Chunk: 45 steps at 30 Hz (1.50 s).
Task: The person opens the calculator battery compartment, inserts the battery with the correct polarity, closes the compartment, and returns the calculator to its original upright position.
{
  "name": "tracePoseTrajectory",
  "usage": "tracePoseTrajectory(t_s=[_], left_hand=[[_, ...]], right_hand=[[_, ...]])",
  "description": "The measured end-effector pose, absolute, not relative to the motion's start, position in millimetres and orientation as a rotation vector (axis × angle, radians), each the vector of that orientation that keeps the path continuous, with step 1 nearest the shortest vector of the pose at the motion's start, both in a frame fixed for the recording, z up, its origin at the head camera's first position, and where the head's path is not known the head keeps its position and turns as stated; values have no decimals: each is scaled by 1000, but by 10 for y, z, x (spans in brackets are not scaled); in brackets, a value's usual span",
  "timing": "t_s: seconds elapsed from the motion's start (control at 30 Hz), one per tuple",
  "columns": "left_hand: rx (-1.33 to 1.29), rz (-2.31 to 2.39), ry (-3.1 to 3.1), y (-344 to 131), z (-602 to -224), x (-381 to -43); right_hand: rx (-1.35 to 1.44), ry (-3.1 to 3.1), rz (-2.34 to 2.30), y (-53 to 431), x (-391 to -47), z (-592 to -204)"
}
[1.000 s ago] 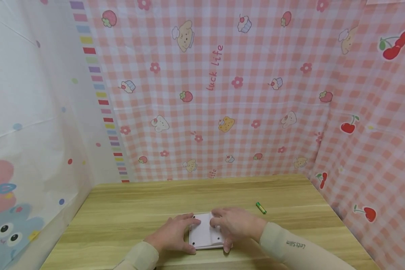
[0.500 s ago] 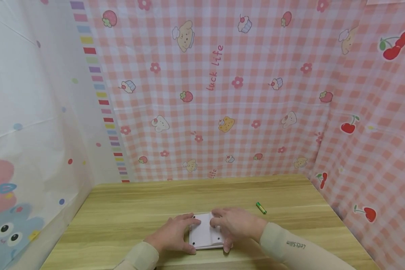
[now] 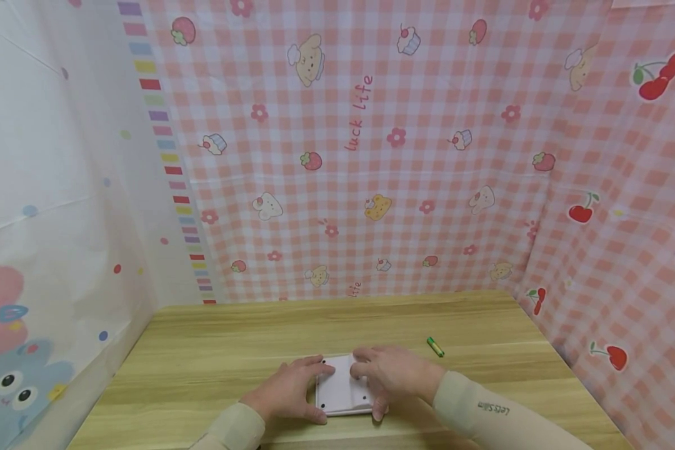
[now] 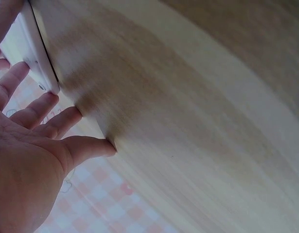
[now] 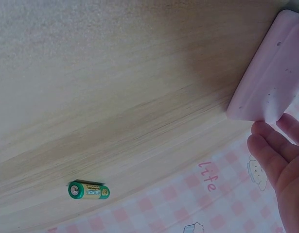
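At the bottom centre of the head view, a flat white rectangular plastic device with small dark dots near its corners point(image 3: 336, 390) is lying on a yellowish wood-grain bench point(image 3: 202, 356). To its upper right, a small green-and-gold cylindrical battery point(image 3: 435, 347) is resting on its side, touching nothing but the bench.

From where I'm standing, uneven pushing could be what sends the device skidding or twisting across the smooth wood. A stray knock from the right grip point(image 3: 396, 375) could be setting the round battery rolling.

The device is sitting between that grip and the left grip point(image 3: 292, 389), touching both. The left is spreading its fingers wide, holding the device between thumb and fingers at its left end, forefinger lying on the top face. The right is bending its fingers over the right end, thumb lying at the near corner; how firmly it is squeezing, I cannot tell.
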<state>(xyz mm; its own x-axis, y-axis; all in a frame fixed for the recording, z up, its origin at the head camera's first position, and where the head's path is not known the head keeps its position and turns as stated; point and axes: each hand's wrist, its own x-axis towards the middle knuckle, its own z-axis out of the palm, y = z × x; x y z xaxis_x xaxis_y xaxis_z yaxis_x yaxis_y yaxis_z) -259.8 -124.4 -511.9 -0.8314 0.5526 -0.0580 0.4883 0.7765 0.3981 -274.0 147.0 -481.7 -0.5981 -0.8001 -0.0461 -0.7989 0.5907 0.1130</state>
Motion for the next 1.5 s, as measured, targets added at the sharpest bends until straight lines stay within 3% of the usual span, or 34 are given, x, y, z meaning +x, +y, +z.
tracePoseTrajectory(t_s=[1.5], left_hand=[[852, 542, 2807, -1251, -5128, -2597]], right_hand=[[1379, -2814, -74, 1488, -2730, -4856]])
